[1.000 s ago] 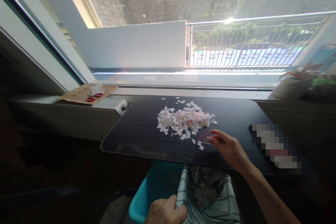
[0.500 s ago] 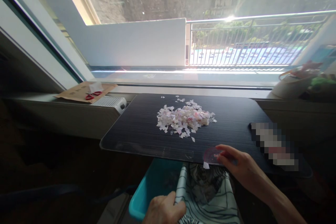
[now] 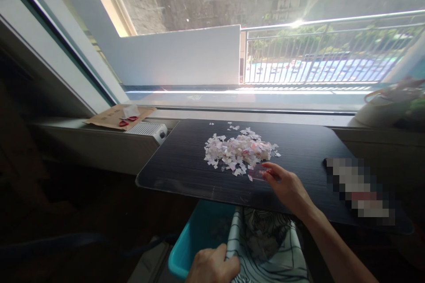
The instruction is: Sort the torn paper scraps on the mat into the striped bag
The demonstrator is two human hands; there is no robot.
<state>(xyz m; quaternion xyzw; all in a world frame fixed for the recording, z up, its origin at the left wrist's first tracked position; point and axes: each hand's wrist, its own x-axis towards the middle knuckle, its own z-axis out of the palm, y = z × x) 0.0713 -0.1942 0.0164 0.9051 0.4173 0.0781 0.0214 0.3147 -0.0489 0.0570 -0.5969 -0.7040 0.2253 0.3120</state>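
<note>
Window-side dark table (image 3: 186, 163) setup: the paper scraps (image 3: 239, 152) sit heaped mid-table, just beyond the right hand (image 3: 287, 185), whose fingers pinch a clear plastic scraper (image 3: 257, 172) flat at the heap's near edge. Below the table edge, the left hand (image 3: 212, 267) clamps the striped bag (image 3: 268, 252) open beside a teal bin (image 3: 195, 239). Risk as I see it: light scraps could flutter wide of the bag's mouth.

A wide window (image 3: 232, 31) floods the dim room with daylight — beyond it, a white parapet wall (image 3: 179, 59) and metal balcony railing (image 3: 325, 53). A dark wood-grain table (image 3: 299, 141) abuts the pale sill (image 3: 83, 128) — its surroundings in deep shadow.
</note>
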